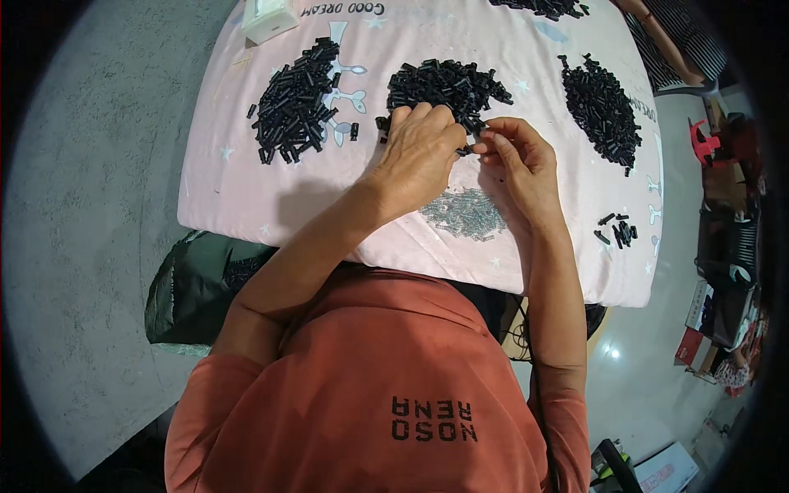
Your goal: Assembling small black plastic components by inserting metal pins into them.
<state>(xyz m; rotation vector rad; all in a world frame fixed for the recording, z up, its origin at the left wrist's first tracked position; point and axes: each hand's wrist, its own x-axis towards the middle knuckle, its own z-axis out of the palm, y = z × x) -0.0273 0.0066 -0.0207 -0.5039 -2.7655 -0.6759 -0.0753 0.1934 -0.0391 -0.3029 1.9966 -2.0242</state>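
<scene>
Handling black pieces (444,86) over lettered cloth (230,185)

Left hand (421,152): fingertips tucked out of sight, hold unclear. Right hand (526,160): fingers overlap, can't tell the grip; dark bit (465,151) between hands too small to make out. Middle pile (448,86): near side partly covered by left hand. Clear bits (464,214): too small to tell singly. Far pile (542,6), white box (269,22), desk (238,189): cut by top edge. Co-worker's arm (670,49): hand cut off at top. Green bag (193,287): partly behind left arm (304,246). Shirt (353,386): cut by bottom edge.
</scene>
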